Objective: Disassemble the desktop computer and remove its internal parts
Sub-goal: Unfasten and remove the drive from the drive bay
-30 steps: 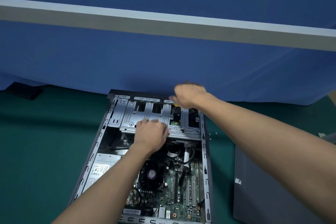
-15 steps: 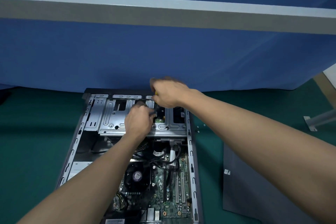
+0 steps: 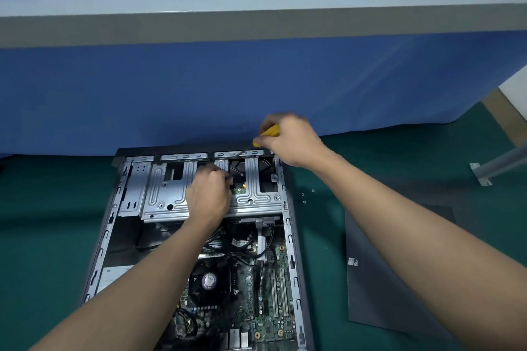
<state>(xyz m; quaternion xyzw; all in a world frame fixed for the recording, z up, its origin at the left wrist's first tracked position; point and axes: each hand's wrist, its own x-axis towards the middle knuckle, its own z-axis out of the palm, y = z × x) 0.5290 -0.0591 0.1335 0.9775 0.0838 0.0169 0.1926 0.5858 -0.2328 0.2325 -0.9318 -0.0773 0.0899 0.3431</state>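
Head view: the open desktop computer chassis (image 3: pixel 288 236) lies flat, with its drive cage (image 3: pixel 168 188) at the far end. The left hand (image 3: pixel 209 195) rests on the cage with fingers curled; whether they pinch anything cannot be told. The right hand (image 3: pixel 291 139), beyond it and rightward, grips a yellow-handled screwdriver (image 3: pixel 269 132). Its shaft slants down-left from the grip toward the cage's far edge, probably seeking a fixing screw.

One head-worn view looks forward and down, close over the computer case (image 3: pixel 288 225) at lower centre; edges seem slightly warped.
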